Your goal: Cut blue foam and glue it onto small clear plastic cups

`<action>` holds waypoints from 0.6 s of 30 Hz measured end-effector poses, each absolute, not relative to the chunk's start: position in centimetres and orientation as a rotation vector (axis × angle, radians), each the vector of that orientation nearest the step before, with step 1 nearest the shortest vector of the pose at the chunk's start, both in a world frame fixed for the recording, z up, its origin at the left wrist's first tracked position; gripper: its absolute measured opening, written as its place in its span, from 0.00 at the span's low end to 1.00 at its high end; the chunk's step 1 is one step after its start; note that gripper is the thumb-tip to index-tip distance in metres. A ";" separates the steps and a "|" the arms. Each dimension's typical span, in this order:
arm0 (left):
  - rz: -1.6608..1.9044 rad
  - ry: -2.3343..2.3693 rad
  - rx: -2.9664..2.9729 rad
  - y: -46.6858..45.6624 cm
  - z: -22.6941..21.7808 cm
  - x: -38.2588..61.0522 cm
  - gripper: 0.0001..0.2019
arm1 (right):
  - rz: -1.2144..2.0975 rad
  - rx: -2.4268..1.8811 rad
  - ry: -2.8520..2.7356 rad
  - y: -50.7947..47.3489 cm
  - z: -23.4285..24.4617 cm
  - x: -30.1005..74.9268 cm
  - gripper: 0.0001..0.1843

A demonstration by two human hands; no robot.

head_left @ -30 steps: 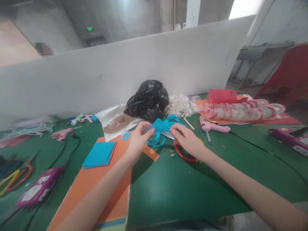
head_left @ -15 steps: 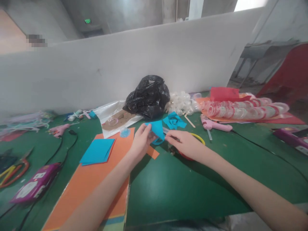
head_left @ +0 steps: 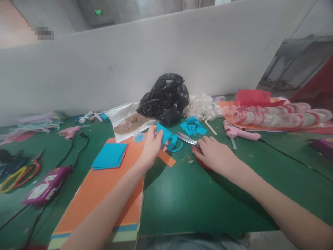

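My left hand (head_left: 151, 148) pinches a piece of blue paper (head_left: 166, 138) with curled cut strips hanging from it, held just above the green table (head_left: 197, 201). My right hand (head_left: 213, 155) lies over the red handles of a pair of scissors (head_left: 186, 138), whose metal blades stick out to the left on the table, pointing toward the blue paper. Its fingers are curled over the handles. A small heap of blue paper offcuts (head_left: 193, 127) lies just beyond the scissors.
A stack of orange sheets (head_left: 104, 194) carries a pile of blue squares (head_left: 109, 156). A black plastic bag (head_left: 164, 98), pink glue guns (head_left: 240, 132) (head_left: 69, 131), rows of clear rings (head_left: 273, 118), a purple box (head_left: 47, 184) and other scissors (head_left: 18, 173) lie around. A white partition (head_left: 130, 62) stands behind.
My right hand let go of the blue paper and came down onto the scissors' handles on the table. My left hand kept the blue paper and drew it slightly left.
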State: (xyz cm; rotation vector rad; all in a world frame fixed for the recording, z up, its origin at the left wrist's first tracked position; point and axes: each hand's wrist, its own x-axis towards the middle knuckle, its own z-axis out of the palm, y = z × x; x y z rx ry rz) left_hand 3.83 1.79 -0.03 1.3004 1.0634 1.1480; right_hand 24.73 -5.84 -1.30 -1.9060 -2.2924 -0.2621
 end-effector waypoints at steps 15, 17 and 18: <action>1.142 1.059 1.371 2.0 -0.3 3.2 0.12 | -0.048 -2.210 -2.137 -5.8 -0.1 24.6 0.12; 1.203 1.067 1.388 2.2 -0.3 3.1 0.12 | -0.003 -2.235 -2.108 -5.6 0.0 24.4 0.10; 1.235 1.069 1.389 2.3 -0.2 3.0 0.11 | 0.033 -2.263 -2.085 -5.5 0.1 24.3 0.10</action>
